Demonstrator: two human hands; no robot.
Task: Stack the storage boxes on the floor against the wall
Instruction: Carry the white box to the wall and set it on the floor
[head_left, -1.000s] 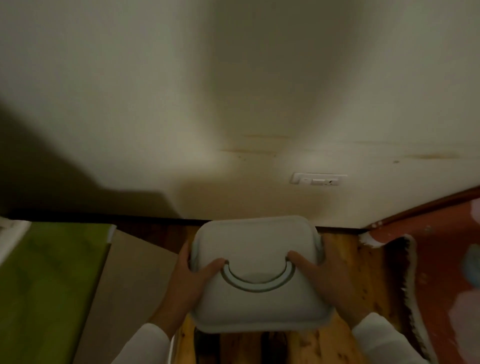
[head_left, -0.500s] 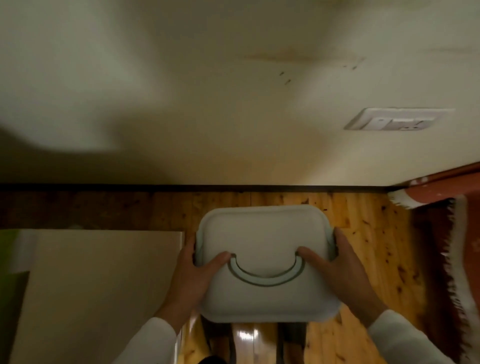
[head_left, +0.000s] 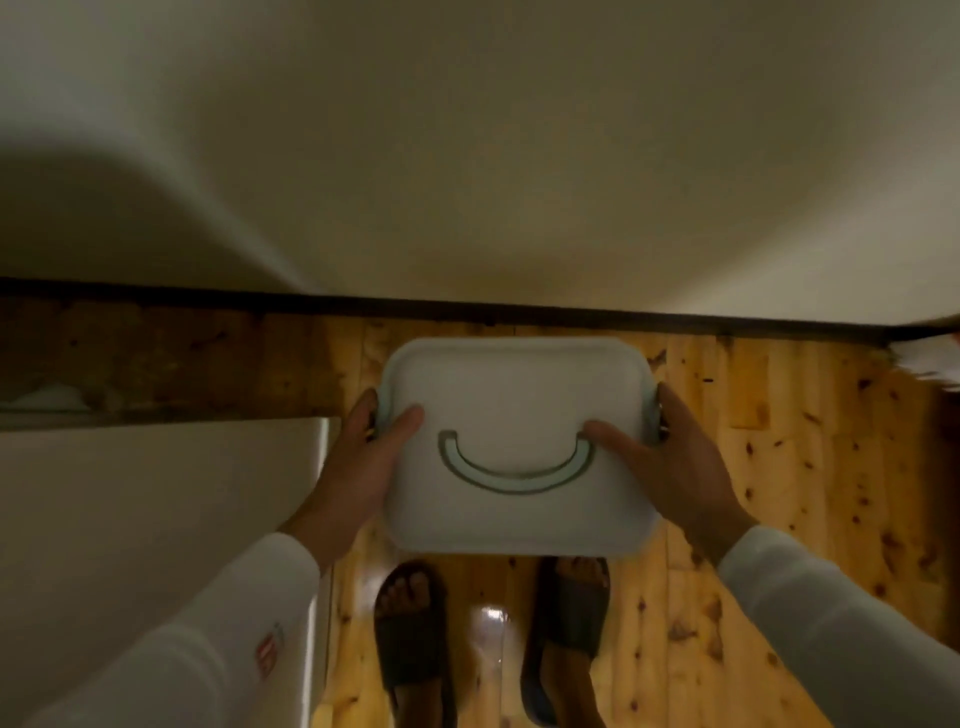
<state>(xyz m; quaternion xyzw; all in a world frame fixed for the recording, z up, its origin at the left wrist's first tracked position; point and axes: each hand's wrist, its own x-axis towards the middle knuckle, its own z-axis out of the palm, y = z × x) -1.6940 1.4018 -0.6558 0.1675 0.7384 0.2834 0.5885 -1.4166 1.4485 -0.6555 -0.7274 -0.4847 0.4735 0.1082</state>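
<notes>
I saw the box (head_left: 514, 447) from above: white plastic, a rounded rectangle with a raised rim on its smooth matte lid and a curved grey-green handle (head_left: 517, 465) lying flat in the lid. Pale blue clips showed at both short sides. My left hand (head_left: 358, 467) gripped the left edge, thumb on the lid, fingers wrapped down over the clip. My right hand (head_left: 670, 462) mirrored it on the right edge. Both hands were clamped on the box. It hung over the floor (head_left: 779, 467), glossy knotty pine boards, close to the dark skirting (head_left: 467, 306) below the plain cream wall (head_left: 493, 156). Whether it touched the floor, I could not tell. Two feet in dark sandals (head_left: 413, 639) stood just behind it. A smooth beige surface (head_left: 130, 519) lay at left.
</notes>
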